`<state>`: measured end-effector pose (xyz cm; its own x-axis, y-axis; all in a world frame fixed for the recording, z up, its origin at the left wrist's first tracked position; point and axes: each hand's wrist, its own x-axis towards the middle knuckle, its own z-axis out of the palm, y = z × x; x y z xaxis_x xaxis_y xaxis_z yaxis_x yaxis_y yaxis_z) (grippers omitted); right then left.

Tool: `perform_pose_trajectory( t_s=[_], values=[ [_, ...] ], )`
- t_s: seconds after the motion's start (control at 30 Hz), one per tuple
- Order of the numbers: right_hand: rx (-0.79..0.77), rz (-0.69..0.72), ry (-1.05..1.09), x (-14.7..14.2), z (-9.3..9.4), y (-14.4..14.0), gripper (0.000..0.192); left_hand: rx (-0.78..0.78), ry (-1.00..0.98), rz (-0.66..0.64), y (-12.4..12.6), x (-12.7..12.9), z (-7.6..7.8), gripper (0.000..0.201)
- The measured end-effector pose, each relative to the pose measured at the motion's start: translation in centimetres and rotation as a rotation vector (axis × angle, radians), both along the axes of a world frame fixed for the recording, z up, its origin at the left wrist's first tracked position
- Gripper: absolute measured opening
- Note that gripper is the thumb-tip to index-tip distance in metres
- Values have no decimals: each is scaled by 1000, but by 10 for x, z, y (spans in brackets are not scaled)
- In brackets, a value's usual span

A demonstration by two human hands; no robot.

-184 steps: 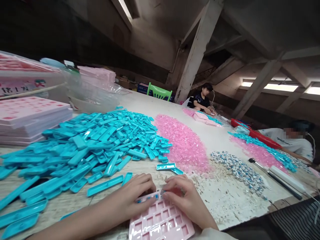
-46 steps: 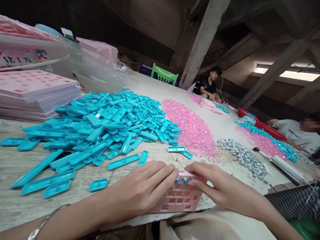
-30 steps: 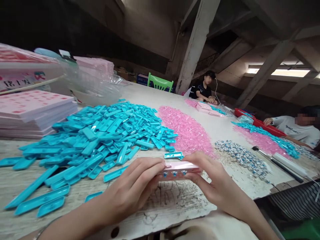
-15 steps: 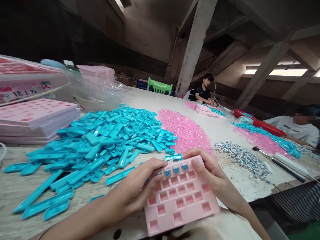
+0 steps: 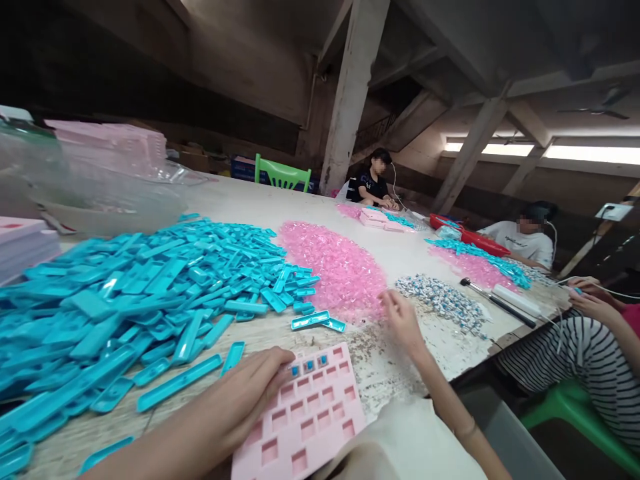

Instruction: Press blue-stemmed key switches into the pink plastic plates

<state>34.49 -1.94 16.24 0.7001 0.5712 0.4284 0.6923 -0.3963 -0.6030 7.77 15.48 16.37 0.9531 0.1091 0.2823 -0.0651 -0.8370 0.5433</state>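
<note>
At table edge, left hand (image 5: 245,407) fingers flat on pink tray (image 5: 305,420), tray bottom cut off, right hand (image 5: 403,320) fingers loose, empty.

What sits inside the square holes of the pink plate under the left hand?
Three small blue pieces fill holes in the pink plate's top row; other visible holes are empty. The left hand covers the left edge.

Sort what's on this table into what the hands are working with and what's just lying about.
In hand:
- pink keyboard plate, steadied by the left hand
- three blue switches seated in its top row
- pile of loose switches, which the right hand reaches toward

Lying about:
- blue keycap heap
- pink pile
- clear plastic basin
- white-handled tool
</note>
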Motion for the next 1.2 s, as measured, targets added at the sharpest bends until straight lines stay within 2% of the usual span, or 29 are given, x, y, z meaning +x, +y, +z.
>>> perform_pose_trajectory(
  t_s=[0.1, 0.17, 0.23, 0.3, 0.43, 0.63, 0.7, 0.77, 0.9, 1.03, 1.1, 1.2],
  values=[
    [-46, -252, -57, 61, 1, -17, 25, 145, -27, 7, -4, 0, 9, 33],
    [-109, -335, -76, 89, -3, -25, 23, 265, -46, -10, -5, 1, 11, 36],
    [-183, -361, -75, 105, -10, -31, 23, 344, -49, -21, -4, 2, 8, 36],
    [-245, -358, -61, 112, -16, -33, 23, 345, -2, -16, -3, 2, 2, 35],
    [-296, -332, -12, 119, -20, -32, 23, 208, 140, 0, 1, 4, -13, 33],
    [-219, -236, 135, 124, -2, -28, 21, 174, 172, 12, -1, 6, -16, 33],
    [-143, -164, 188, 113, 6, -27, 24, 177, 182, 14, -3, 6, -13, 32],
    [-62, -49, 253, 91, 10, -26, 27, 178, 194, 9, -4, 6, -11, 31],
    [-11, 267, 440, 17, 8, -22, 41, 184, 201, 14, -6, 5, -6, 29],
    [-48, 485, 597, -47, 1, -15, 35, 198, 211, 16, -7, 5, -3, 28],
    [-42, 539, 616, -63, -1, -9, 31, 207, 216, 10, -7, 5, -2, 28],
    [-62, 586, 608, -72, -2, -1, 30, 219, 217, 0, -8, 5, 0, 27]
  ],
)
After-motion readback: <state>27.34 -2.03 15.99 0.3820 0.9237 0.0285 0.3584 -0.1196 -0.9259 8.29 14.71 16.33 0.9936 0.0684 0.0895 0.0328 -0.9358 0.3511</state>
